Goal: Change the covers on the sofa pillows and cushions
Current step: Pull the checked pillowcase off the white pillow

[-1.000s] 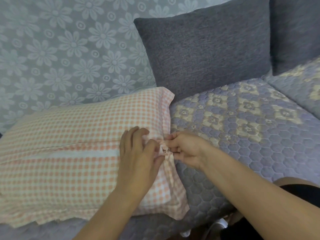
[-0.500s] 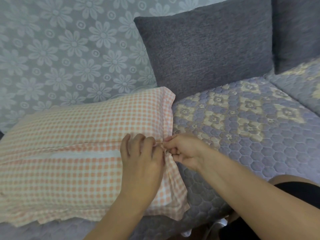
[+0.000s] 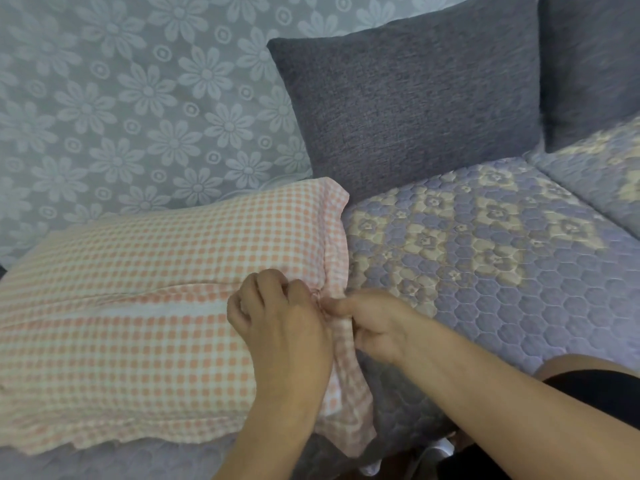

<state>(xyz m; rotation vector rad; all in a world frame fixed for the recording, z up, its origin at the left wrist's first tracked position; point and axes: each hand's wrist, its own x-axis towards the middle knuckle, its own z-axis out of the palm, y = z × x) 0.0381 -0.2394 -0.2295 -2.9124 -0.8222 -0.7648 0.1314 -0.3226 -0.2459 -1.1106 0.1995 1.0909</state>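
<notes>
Checked orange-and-white fabric covers a pillow lying across the lower left of the frame, long axis running left to right, w/ its frilled end toward centre. Both hands meet at that right-hand end, just where a seam w/ a pale strip reaches the edge. Left hand sits on the pillow itself, fingers curled and bunching the cover fabric at the seam. Right hand comes in from the lower right, thumb and fingers pinching the same spot from the frill side; likely a zip pull or fastener, but it's too small to tell. Both hands touch the cover; neither is nearer. Judging by this, the closure runs leftward along the pillow's length, away from the right hand.

Pillow rests on a quilted lilac-and-cream sofa seat. Grey cushion leans upright behind it, upper centre; a second grey one at upper right. Pale floral throw fills the upper left.
</notes>
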